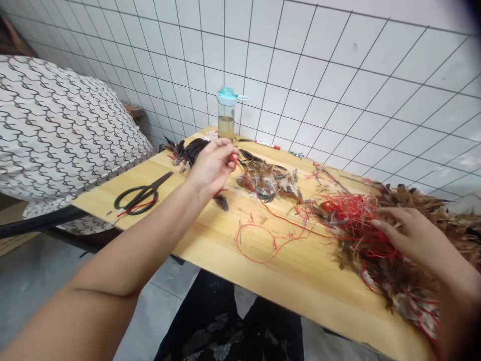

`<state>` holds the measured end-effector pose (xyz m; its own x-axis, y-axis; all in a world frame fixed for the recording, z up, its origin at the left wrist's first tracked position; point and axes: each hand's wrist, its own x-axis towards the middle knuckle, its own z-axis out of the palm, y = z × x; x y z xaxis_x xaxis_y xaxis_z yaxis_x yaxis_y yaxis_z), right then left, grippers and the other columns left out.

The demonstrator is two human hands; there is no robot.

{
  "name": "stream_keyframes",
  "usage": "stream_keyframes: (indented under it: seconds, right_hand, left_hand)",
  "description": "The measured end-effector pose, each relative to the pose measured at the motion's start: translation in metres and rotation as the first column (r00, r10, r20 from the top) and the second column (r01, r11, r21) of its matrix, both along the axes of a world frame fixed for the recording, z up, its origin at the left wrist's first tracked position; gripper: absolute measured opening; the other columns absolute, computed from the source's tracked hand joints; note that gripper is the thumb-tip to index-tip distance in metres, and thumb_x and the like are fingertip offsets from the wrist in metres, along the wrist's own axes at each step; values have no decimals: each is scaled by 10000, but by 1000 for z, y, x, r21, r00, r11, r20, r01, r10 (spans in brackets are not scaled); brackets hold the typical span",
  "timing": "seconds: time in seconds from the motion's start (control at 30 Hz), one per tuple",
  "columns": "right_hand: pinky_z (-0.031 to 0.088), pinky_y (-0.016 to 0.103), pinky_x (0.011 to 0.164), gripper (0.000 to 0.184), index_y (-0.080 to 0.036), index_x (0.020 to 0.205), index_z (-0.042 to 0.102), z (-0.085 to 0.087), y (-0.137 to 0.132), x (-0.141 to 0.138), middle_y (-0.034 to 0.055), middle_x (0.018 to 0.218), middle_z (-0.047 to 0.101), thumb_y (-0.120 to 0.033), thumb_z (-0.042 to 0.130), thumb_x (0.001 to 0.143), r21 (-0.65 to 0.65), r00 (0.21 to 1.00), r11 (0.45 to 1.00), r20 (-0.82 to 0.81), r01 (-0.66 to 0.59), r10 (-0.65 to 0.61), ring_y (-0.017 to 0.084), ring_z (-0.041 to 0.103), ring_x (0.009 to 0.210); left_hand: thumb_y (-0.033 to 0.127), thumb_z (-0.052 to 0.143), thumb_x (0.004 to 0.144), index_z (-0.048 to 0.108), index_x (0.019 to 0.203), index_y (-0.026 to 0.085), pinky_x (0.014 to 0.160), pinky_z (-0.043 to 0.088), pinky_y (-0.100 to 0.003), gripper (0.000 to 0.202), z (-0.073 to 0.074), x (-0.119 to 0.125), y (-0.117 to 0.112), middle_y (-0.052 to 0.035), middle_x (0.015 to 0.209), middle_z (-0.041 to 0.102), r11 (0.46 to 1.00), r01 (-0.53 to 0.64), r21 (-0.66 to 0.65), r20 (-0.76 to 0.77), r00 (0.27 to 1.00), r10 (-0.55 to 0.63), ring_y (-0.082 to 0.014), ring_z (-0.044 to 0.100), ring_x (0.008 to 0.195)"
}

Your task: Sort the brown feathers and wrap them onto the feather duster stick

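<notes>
My left hand (214, 163) is raised over the middle of the table, its fingertips pinched on a red string (259, 193). This string runs down to the right, past a bunch of brown feathers (268, 176), towards a tangle of red string (349, 208). At that tangle's right side, my right hand (417, 238) has its thumb and fingers curled close together on the red strands. Under and around the right hand spreads a large heap of brown feathers (406, 198). A small dark feather tuft (221, 202) lies just below my left hand.
Black-handled scissors (139, 198) lie at the table's left. Dark feathers (184, 153), a bottle with a blue lid (226, 113) and a red-and-white marker (267, 144) are at the back. A person in a patterned shirt (67, 135) is on the left. A tiled wall (293, 75) stands behind the table.
</notes>
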<state>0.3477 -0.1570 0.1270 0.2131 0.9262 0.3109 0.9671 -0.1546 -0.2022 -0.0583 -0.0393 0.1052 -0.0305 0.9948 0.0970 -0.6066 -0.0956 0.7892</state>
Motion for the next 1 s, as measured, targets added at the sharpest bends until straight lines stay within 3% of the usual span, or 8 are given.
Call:
stream_keyframes:
  seconds: [0.17,0.27,0.33,0.47,0.63,0.73,0.87,1.0]
  right_hand:
    - [503,533,948,468,-274,1227,603,-3,27,-113,153,1324,585,-463,631,800,-45,861,913,-353,-406,366,336,594,1167]
    - [531,426,892,450,-252,1200,583,-18,48,-166,115,1236,632,-476,645,815,57,537,760,-673,-647,509,261,596,1148]
    - [537,372,815,402,-222,1072,595,-30,59,-186,77,1036,669,-494,681,787,122,375,729,-794,-673,479,208,643,953]
    - [438,274,587,335,-188,842,607,-52,68,-191,-25,626,534,-523,618,830,15,353,757,-878,-653,323,112,507,568]
    - [236,255,492,376,-193,798,620,-65,65,-161,-55,545,376,-563,589,855,-14,383,850,-897,-527,223,93,313,495]
    - [167,267,485,370,-208,744,583,-63,62,-143,-65,543,287,-559,598,858,12,326,899,-930,-438,171,91,234,484]
    - [165,274,490,334,-221,720,565,-50,57,-126,-51,570,302,-521,632,851,76,302,936,-935,-345,187,91,226,496]
    - [157,278,484,327,-236,732,574,-40,53,-113,-46,574,297,-537,630,846,108,339,950,-917,-293,209,100,222,498]
  left_hand:
    - [87,692,758,486,956,203,538,439,-141,308,0,50,-25,17,742,649,974,225,25,17,974,-226,-75,627,650]
    - [107,698,782,515,939,191,600,491,-162,255,-6,68,-34,11,775,655,944,327,47,36,944,-329,-79,650,686]
    - [118,712,781,550,886,171,627,505,-165,201,-13,73,-33,7,800,650,931,362,54,44,930,-364,-71,652,692]
    - [101,719,765,607,843,144,700,525,-186,144,-32,60,-14,-18,847,657,934,356,33,51,932,-358,-92,677,784]
    - [53,649,767,667,936,151,763,514,-236,196,-47,27,19,-36,887,675,976,193,100,-264,951,-161,-110,654,807]
    - [73,630,782,688,908,182,808,487,-289,176,-45,10,27,-37,870,673,936,58,348,-606,775,177,-143,615,810]
    - [99,578,823,658,778,202,810,451,-323,138,-34,-4,25,-50,851,643,772,25,635,-692,461,555,-184,573,825]
    - [127,593,823,636,780,216,800,451,-328,109,-28,-15,23,-46,849,622,707,-67,705,-623,418,661,-197,565,822]
